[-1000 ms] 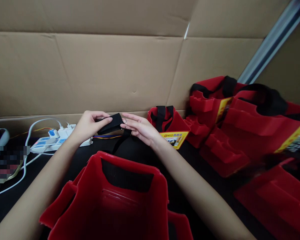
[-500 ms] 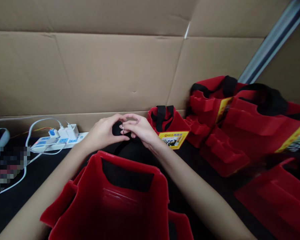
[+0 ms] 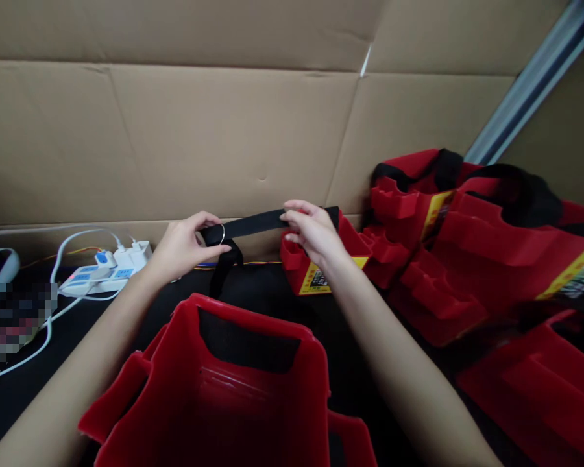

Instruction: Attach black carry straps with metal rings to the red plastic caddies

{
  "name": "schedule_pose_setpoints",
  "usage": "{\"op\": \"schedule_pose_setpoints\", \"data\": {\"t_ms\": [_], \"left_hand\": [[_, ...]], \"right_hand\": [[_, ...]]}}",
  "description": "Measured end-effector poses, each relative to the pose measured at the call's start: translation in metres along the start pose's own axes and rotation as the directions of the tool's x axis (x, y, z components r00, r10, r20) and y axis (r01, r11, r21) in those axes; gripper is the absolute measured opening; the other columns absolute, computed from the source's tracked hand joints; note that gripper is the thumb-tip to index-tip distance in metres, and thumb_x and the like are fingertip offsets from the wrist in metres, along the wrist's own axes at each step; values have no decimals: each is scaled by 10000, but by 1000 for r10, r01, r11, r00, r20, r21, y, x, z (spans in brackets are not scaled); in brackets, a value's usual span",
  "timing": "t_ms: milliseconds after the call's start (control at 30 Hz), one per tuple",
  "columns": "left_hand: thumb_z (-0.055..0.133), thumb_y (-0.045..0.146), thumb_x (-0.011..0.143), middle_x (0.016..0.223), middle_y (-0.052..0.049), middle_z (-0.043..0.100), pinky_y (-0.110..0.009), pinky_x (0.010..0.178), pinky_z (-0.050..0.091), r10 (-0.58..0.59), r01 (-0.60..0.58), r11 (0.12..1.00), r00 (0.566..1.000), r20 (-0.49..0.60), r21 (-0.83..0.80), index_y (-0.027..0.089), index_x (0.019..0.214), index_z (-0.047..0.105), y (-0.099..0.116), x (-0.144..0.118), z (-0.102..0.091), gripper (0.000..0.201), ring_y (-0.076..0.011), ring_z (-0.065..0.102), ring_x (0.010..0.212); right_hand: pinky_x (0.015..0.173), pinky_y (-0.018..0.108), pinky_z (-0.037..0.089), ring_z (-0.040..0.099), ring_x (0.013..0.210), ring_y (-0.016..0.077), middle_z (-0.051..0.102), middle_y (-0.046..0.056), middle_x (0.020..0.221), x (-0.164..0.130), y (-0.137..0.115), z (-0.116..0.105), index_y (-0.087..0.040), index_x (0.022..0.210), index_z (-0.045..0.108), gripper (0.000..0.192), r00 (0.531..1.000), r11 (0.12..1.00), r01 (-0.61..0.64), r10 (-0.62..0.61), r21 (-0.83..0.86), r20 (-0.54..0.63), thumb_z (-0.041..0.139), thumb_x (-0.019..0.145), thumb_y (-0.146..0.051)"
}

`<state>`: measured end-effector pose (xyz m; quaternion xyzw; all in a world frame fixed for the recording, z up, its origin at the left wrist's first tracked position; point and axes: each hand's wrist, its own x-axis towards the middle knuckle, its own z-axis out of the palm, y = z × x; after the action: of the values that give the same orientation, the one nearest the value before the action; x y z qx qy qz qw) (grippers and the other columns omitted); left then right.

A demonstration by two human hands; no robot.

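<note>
Two hands hold one black strap [image 3: 253, 225] taut above the far part of the desk [image 3: 272, 301]. My left hand [image 3: 187, 245] is closed on the strap's left end, where a metal ring [image 3: 221, 233] sits and a loose tail hangs down. My right hand [image 3: 311, 230] pinches the strap's right end between thumb and fingers. Just behind the right hand stands a small red bag [image 3: 316, 266]. An open red bag [image 3: 233, 389] sits nearest me; a white power strip [image 3: 109, 272] lies far left.

White power strip [image 3: 108, 273] with plugged cables near the bench's left edge; red bags [image 3: 472, 227] heaped at right; cardboard wall [image 3: 175, 130] behind.
</note>
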<state>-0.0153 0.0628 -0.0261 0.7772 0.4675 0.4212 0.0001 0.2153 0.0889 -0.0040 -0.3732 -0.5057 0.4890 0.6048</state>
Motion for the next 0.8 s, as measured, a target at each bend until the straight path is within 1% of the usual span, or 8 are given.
{"op": "schedule_pose_setpoints", "data": {"t_ms": [100, 300, 400, 467, 533, 633, 733, 800], "left_hand": [[725, 471, 625, 826, -44, 677, -234, 501, 420, -28, 28, 998, 1000, -2, -49, 189, 984, 616, -5, 0, -3, 470, -101, 529, 490], [719, 458, 634, 718, -12, 636, -222, 507, 393, -11, 10, 1000, 999, 46, 23, 173, 945, 618, -5, 0, -4, 435, -109, 528, 517], [714, 427, 651, 711, -5, 629, -227, 528, 397, 10, -13, 997, 999, 44, 73, 176, 934, 623, -1, 0, -5, 389, -115, 532, 534], [710, 408, 662, 743, -10, 639, -231, 550, 406, 52, -53, 994, 999, 16, 98, 185, 920, 635, 4, 0, -4, 350, -119, 539, 555], [708, 396, 668, 793, -22, 656, -237, 575, 414, 95, -93, 988, 995, -8, 123, 193, 914, 647, 10, 0, -2, 324, -125, 549, 582], [709, 377, 669, 842, -38, 670, -244, 597, 419, 107, -100, 985, 993, -48, 143, 191, 929, 653, 16, 0, 2, 325, -134, 560, 612], [700, 322, 669, 836, -36, 671, -242, 604, 420, 66, -50, 990, 990, -124, 129, 186, 941, 645, 19, -1, 4, 309, -135, 565, 614], [691, 311, 672, 827, -31, 669, -240, 599, 419, 17, 1, 994, 987, -159, 112, 186, 952, 635, 18, -1, 5, 312, -133, 565, 607]], "right_hand": [[407, 142, 390, 454, 488, 40, 517, -50, 636, 8, -8, -12, -183, 829, 529, 271, 996, 997, 39, -34, 73, -78, 578, 582, -82], [428, 128, 372, 422, 442, 24, 415, -88, 526, 21, -18, -32, -184, 728, 448, 208, 983, 960, 113, -72, 255, -167, 552, 602, -54], [481, 111, 396, 459, 493, 15, 484, -71, 591, 23, -22, -36, -184, 730, 444, 155, 976, 934, 158, -99, 320, -193, 556, 683, -87], [572, 140, 456, 537, 608, 36, 571, -27, 718, 18, -18, -28, -182, 776, 487, 91, 991, 925, 113, -79, 362, -106, 567, 769, -224], [713, 220, 502, 597, 812, 96, 621, 39, 913, 8, -8, -11, -180, 865, 531, 243, 996, 926, -13, -22, 377, 88, 551, 805, -415], [925, 332, 441, 517, 1121, 176, 552, 94, 1203, -12, 14, 19, -197, 1087, 518, 470, 950, 977, -128, 72, 170, 304, 644, 726, -471], [1032, 378, 334, 380, 1267, 226, 409, 142, 1364, -26, 30, 38, -192, 1278, 420, 769, 957, 983, -96, 135, -156, 259, 754, 621, -413], [1003, 359, 361, 381, 1261, 229, 405, 143, 1367, -29, 34, 40, -192, 1304, 417, 774, 952, 969, -69, 136, -239, 275, 740, 639, -421]]}}
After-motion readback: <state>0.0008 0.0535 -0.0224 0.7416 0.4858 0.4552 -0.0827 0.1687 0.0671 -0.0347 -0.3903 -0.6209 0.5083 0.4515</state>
